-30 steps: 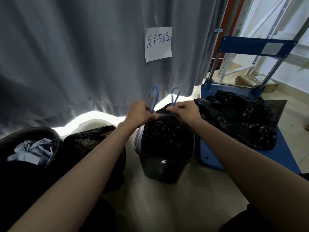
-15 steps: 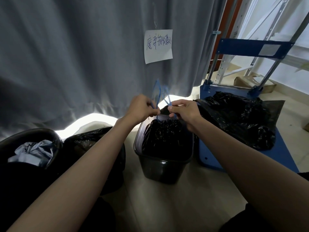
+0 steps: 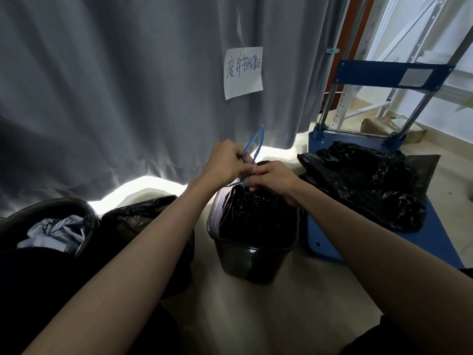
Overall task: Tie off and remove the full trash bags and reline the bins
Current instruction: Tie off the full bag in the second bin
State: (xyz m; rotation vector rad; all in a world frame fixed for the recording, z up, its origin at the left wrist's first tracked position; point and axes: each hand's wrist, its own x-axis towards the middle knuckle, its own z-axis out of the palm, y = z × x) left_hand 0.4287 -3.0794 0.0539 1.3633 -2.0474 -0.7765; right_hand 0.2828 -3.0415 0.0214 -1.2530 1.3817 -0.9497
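A small dark rectangular bin (image 3: pixel 252 262) stands on the floor in the middle, holding a gathered black trash bag (image 3: pixel 253 213). Its blue drawstring loops (image 3: pixel 253 146) cross and stick up above the bag's neck. My left hand (image 3: pixel 225 163) pinches the blue string on the left side. My right hand (image 3: pixel 273 176) grips the string and the bag's neck from the right. Both hands meet right above the bin's far rim.
A blue platform cart (image 3: pixel 419 242) at right carries a black filled bag (image 3: pixel 366 183). At left are a round bin (image 3: pixel 43 213) with blue-grey crumpled material and another black bag (image 3: pixel 138 216). A grey curtain (image 3: pixel 115 85) with a paper note (image 3: pixel 243 71) hangs behind.
My hands have come together from apart. The two separate blue loops now cross each other above the bag's neck.
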